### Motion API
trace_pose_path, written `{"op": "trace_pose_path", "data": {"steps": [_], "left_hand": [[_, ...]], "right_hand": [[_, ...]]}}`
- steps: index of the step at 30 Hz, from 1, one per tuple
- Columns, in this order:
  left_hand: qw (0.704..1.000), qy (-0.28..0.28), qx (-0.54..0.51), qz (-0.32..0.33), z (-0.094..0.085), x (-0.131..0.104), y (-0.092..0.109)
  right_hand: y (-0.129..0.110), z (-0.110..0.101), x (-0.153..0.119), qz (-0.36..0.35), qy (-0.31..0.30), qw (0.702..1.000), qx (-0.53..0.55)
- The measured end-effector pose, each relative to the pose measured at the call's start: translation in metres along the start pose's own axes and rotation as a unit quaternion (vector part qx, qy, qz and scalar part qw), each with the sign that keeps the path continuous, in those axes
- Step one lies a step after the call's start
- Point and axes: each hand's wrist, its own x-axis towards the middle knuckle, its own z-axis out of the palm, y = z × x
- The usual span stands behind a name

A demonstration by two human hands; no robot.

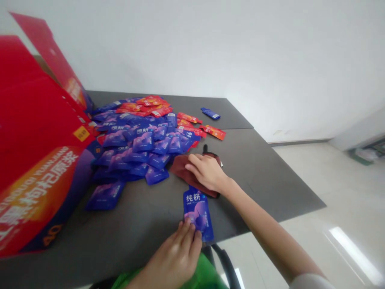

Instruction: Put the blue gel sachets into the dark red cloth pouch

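A blue and purple drink pouch (198,210) lies near the table's front edge, its narrow top end under a brown cloth (181,167). My left hand (177,251) holds the pouch at its lower left edge, with the fingers pressed together on it. Above the pouch, my right hand (206,170) grips the brown cloth with bent fingers; its palm side is hidden. To the left of the cloth rises a heap of blue pouches (141,142), with red pouches (153,104) on its far side.
A large red carton (33,140) with raised flaps stands on the left of the grey table (270,188). Loose red pouches (215,131) and one blue pouch (210,113) lie farther back. A white wall (240,48) runs behind the table.
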Motion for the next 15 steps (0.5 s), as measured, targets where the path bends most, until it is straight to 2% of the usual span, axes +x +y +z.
{"op": "trace_pose_path", "data": {"steps": [3, 5, 7, 9, 11, 13, 15], "left_hand": [[0.999, -0.030, 0.009, 0.004, 0.002, -0.002, 0.003], [0.999, -0.046, 0.000, 0.000, 0.002, -0.003, 0.004], [0.999, -0.047, -0.009, 0.003, 0.001, 0.000, 0.003], [0.999, -0.036, -0.015, 0.018, -0.004, 0.005, -0.001], [0.999, -0.019, -0.026, 0.030, -0.014, 0.011, -0.009], [0.999, -0.001, -0.039, 0.029, -0.030, 0.016, -0.021], [0.998, 0.048, -0.046, 0.021, -0.052, 0.018, -0.037]], "right_hand": [[-0.028, -0.020, -0.032, -0.070, 0.023, 0.997, 0.039], [-0.045, -0.017, -0.048, -0.129, -0.015, 0.991, 0.027], [-0.051, -0.003, -0.051, -0.158, -0.061, 0.985, 0.010], [-0.042, 0.015, -0.041, -0.134, -0.082, 0.987, -0.010], [-0.020, 0.028, -0.026, -0.067, -0.074, 0.994, -0.044], [0.005, 0.032, -0.016, 0.010, -0.037, 0.996, -0.080], [0.027, 0.028, -0.017, 0.062, 0.027, 0.993, -0.092]]}}
